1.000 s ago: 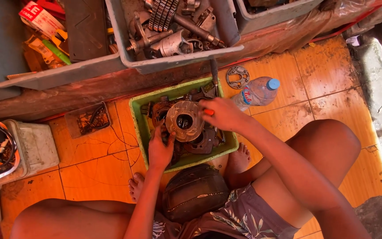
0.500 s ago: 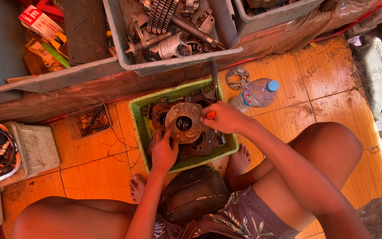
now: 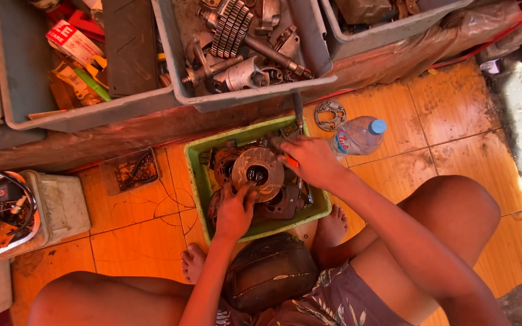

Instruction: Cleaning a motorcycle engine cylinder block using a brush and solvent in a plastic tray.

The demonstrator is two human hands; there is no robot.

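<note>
Left hand (image 3: 234,212) presses its spread fingers on the near edge of the round metal disc (image 3: 257,174), which lies flat in the green tray (image 3: 197,181) on the tiled floor. Right hand (image 3: 310,160) sits just right of the disc, closed on a red-handled tool (image 3: 291,160); its tip is hidden. Beyond the tray, a plastic bottle (image 3: 359,135) and grey bins (image 3: 246,96) of parts.
</note>
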